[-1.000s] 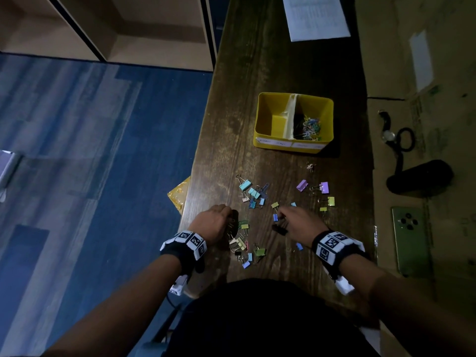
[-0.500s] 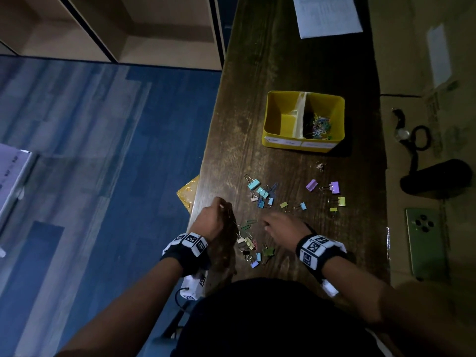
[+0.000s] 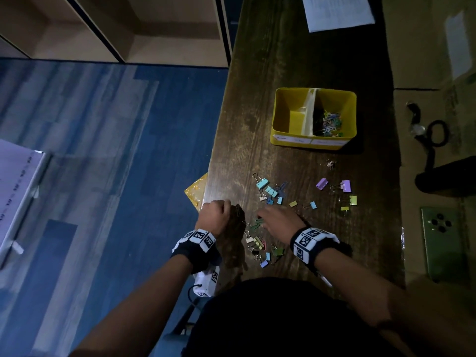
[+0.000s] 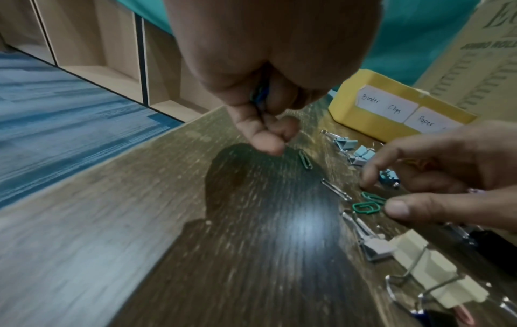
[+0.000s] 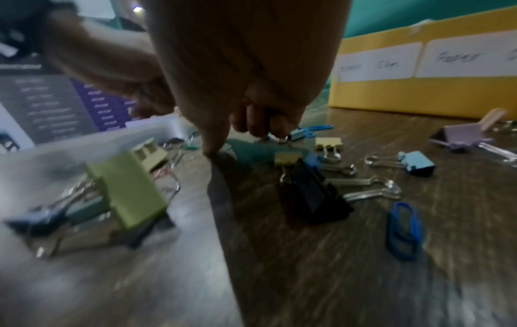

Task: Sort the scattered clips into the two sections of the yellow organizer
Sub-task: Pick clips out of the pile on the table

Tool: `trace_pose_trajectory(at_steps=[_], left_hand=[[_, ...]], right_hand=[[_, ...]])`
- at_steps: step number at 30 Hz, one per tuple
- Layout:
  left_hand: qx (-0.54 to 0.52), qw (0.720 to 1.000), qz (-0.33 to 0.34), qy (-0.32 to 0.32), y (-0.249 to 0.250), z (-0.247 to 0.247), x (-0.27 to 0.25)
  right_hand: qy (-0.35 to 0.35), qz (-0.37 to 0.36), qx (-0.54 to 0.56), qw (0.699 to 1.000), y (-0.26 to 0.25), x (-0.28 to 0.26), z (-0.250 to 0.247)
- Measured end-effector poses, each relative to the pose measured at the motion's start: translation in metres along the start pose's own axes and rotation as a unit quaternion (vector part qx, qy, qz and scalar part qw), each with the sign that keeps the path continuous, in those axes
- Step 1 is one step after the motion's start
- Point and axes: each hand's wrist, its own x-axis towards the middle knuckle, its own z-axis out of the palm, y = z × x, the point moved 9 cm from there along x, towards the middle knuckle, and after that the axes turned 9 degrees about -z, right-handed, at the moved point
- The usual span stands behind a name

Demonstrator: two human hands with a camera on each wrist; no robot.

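The yellow organizer (image 3: 276, 117) stands on the dark wooden table (image 3: 270, 60), labelled "Binder Clips" and "Paper". Its right section holds coloured paper clips (image 3: 329, 123); the left section looks bare. Binder clips (image 3: 262, 185) and paper clips lie scattered in front of it. My left hand (image 3: 216, 215) is a fist near the table's left edge, gripping paper clips (image 4: 260, 95). My right hand (image 3: 278, 220) hovers beside it, forefinger and thumb (image 4: 400, 208) apart around green paper clips (image 4: 366, 208), the forefinger tip (image 5: 212, 150) touching the table.
A green phone (image 3: 440, 243) lies at the right. A paper sheet (image 3: 337, 11) rests at the far end. A black cable (image 3: 438, 130) sits right of the organizer. A cream binder clip (image 4: 428, 272), a black binder clip (image 5: 316, 199) and a blue paper clip (image 5: 403, 230) lie near my hands.
My right hand has moved left and nearer, from the blue clips to the green paper clips beside my left hand. The left fist has stayed in place.
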Motion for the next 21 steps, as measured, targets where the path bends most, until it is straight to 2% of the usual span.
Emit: trace_pose_trajectory(at_steps=[6,9,11,14,16,19,20,21], left_hand=[[0.075,0.993,0.083,-0.046,0.009,0.018,-0.005],[0.139,0.98,0.139,-0.025,0.018,0.019,-0.014],[0.194,0.961,0.194,-0.014,0.022,0.023,-0.018],[0.247,0.938,0.243,-0.02,0.02,0.028,-0.02],[0.258,0.932,0.254,-0.023,0.021,0.029,-0.02],[0.241,0.943,0.228,-0.029,0.019,0.027,-0.015],[0.235,0.947,0.218,-0.028,0.018,0.026,-0.013],[0.236,0.947,0.217,-0.023,0.017,0.025,-0.011]], right_hand=[[-0.021,0.001,-0.021,1.0,0.0,-0.005,0.008],[-0.012,-0.002,-0.046,0.999,0.002,-0.009,0.005],[0.006,0.015,-0.004,1.0,0.006,-0.012,-0.002],[0.049,0.084,0.17,0.981,0.019,-0.019,-0.016],[0.04,0.154,0.334,0.929,0.031,-0.024,-0.011],[0.039,0.195,0.589,0.783,0.031,-0.027,0.001],[0.038,0.192,0.64,0.743,0.029,-0.027,0.003],[0.036,0.182,0.672,0.717,0.026,-0.025,0.003]])
